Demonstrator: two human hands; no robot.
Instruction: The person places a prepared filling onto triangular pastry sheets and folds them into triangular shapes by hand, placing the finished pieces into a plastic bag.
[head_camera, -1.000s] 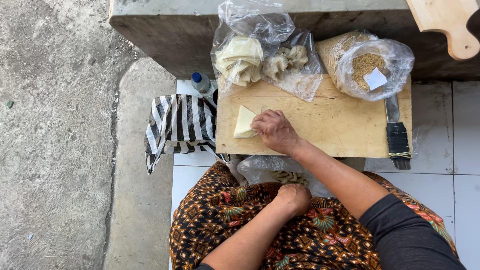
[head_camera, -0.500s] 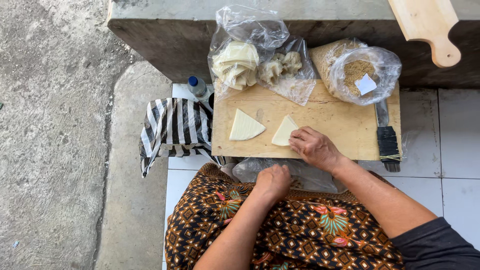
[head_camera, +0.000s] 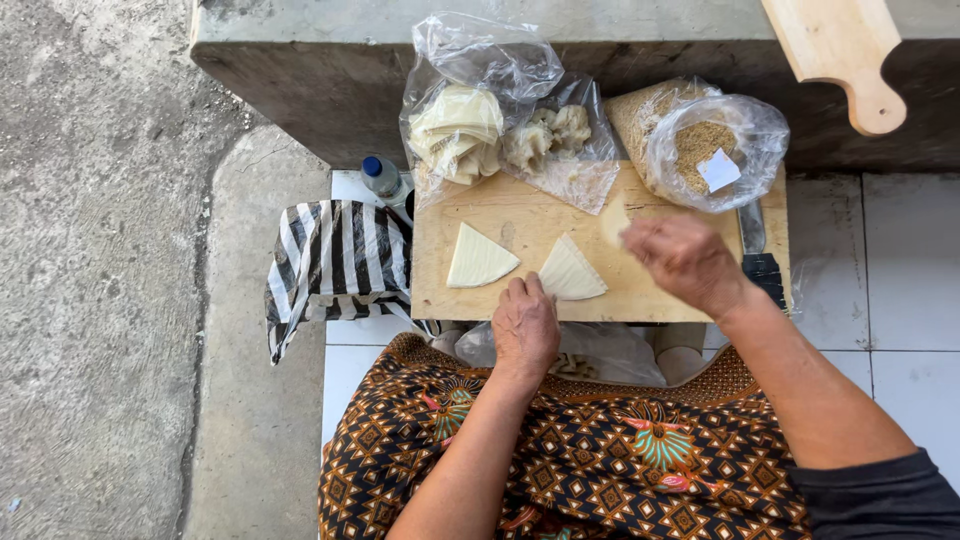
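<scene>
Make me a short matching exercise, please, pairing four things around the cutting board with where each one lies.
Things:
1. striped cloth
2. small bottle
3. knife
4. wooden paddle

Places:
A. on the concrete ledge, top right of the picture
B. at the right edge of the cutting board, below the bag of grains
C. draped beside the board's left edge
D. standing off the board's top left corner

Pairs: 1-C, 2-D, 3-B, 4-A
</scene>
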